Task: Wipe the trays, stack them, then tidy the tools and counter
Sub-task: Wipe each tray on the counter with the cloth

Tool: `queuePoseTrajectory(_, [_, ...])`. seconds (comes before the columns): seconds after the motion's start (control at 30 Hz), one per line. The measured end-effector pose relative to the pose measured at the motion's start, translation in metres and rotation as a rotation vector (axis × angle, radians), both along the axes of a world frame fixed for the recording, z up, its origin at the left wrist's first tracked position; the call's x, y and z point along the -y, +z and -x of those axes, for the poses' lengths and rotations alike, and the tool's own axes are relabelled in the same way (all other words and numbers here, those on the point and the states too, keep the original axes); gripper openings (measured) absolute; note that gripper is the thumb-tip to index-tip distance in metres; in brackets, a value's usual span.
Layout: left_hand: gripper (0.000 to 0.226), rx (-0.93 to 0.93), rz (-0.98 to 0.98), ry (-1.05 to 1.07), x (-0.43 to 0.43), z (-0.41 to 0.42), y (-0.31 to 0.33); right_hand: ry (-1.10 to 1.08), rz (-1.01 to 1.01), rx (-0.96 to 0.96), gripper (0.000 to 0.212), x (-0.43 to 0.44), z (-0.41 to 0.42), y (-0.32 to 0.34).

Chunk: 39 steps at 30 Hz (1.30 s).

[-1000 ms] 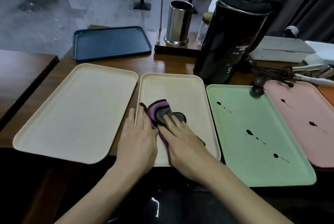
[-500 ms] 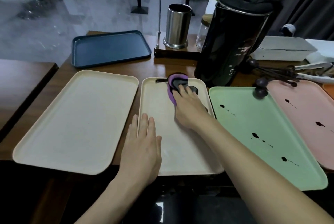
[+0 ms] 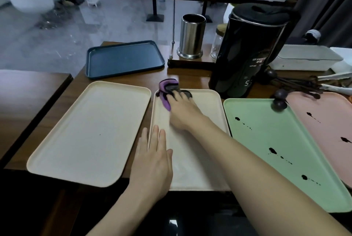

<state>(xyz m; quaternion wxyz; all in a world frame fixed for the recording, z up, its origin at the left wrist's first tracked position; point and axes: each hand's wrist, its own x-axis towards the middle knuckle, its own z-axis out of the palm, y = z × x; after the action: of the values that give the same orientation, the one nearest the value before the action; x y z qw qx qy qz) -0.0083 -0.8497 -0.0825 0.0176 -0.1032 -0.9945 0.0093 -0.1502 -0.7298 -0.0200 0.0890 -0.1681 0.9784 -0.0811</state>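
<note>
Room: A dim room with a glossy grey floor is showing behind the brown wooden worktop [image 3: 192,78], with a "GARDEN" sign at the back.
Tray in hand: The middle cream tray [image 3: 190,169] is lying lengthwise before the person, its near end reaching the worktop's edge. Its surface is looking matt, pale and free of spots.
Cloth: A bunched purple-and-grey cloth [image 3: 165,90] is sitting at that tray's far left corner, spilling over the rim.
Right hand: The right hand [image 3: 182,111] is pressing the cloth down with fingers laid over it, not closed into a fist.
Left hand: The left hand [image 3: 152,163] is lying flat and open, palm down, on that tray's near left rim, apparently steadying it.
Progress: Wiping seems to be under way and early; nothing is stacked.
Likely clean: The left cream tray [image 3: 91,131], just left of the middle one, is showing only a tiny speck.
Still dirty: The green tray [image 3: 266,136], just right of the middle one, and the pink tray [image 3: 323,117] beyond it are carrying dark drips.
Unclear: The blue tray [image 3: 123,58], beyond and to the left, is too dark to judge.
Tools left: Dark spoons [image 3: 297,85] are lying far right of the middle tray, one bowl resting on the green tray's corner.
Counter items: A black urn [image 3: 247,54] and a steel cup [image 3: 191,37] are standing beyond the middle tray.
</note>
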Motion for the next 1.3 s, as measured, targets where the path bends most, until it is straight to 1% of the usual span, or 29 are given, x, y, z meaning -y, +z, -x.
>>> queuePoseTrajectory(0.2, [0.073, -0.017, -0.005, 0.016, 0.0, 0.0, 0.0, -0.225, -0.095, 0.004, 0.066, -0.061, -0.005, -0.004])
queuePoseTrajectory(0.33, [0.073, -0.027, -0.027, 0.026, -0.002, 0.002, -0.002, -0.242, -0.124, 0.043, 0.07, -0.062, -0.025, 0.0])
queuePoseTrajectory(0.43, [0.075, -0.027, -0.066, 0.043, 0.0, 0.004, -0.006, -0.209, -0.11, 0.092, 0.073, -0.066, -0.067, 0.003])
queuePoseTrajectory(0.53, [0.075, -0.038, -0.079, 0.044, 0.001, 0.005, -0.009, -0.222, -0.104, 0.13, 0.078, -0.069, -0.129, 0.0])
queuePoseTrajectory(0.6, [0.075, -0.049, -0.08, 0.039, -0.001, 0.005, -0.008, -0.213, -0.114, 0.068, 0.079, -0.063, -0.168, -0.009])
queuePoseTrajectory(0.67, [0.075, -0.049, -0.09, 0.034, 0.0, 0.005, -0.008, -0.241, -0.129, 0.022, 0.077, -0.06, -0.187, -0.017])
queuePoseTrajectory(0.73, [0.073, -0.055, -0.092, 0.02, 0.002, 0.004, -0.009, -0.255, -0.113, 0.029, 0.077, -0.056, -0.184, -0.011])
queuePoseTrajectory(0.8, [0.073, -0.052, -0.077, -0.002, 0.004, 0.005, -0.009, -0.262, -0.12, 0.093, 0.078, -0.056, -0.166, -0.002])
queuePoseTrajectory(0.87, [0.073, -0.045, -0.067, -0.015, 0.004, 0.005, -0.008, -0.3, -0.123, 0.113, 0.079, -0.057, -0.137, 0.008])
queuePoseTrajectory(0.97, [0.076, -0.032, -0.039, -0.028, 0.003, 0.004, -0.006, -0.305, -0.115, 0.115, 0.074, -0.059, -0.082, 0.009])
queuePoseTrajectory(1.03, [0.078, -0.019, -0.012, -0.039, 0.004, 0.005, -0.007, -0.293, -0.128, 0.101, 0.07, -0.059, -0.048, 0.006])
queuePoseTrajectory(1.1, [0.081, -0.002, -0.007, -0.042, 0.005, 0.005, -0.008, -0.276, -0.098, 0.093, 0.068, -0.062, -0.025, 0.007])
queuePoseTrajectory(1.2, [0.074, -0.014, -0.051, -0.006, 0.003, 0.004, -0.005, -0.229, -0.082, 0.071, 0.066, -0.07, -0.016, 0.007])
queuePoseTrajectory(1.3, [0.073, -0.027, -0.077, 0.024, 0.0, 0.004, -0.004, -0.189, -0.064, 0.081, 0.065, -0.075, -0.035, 0.006])
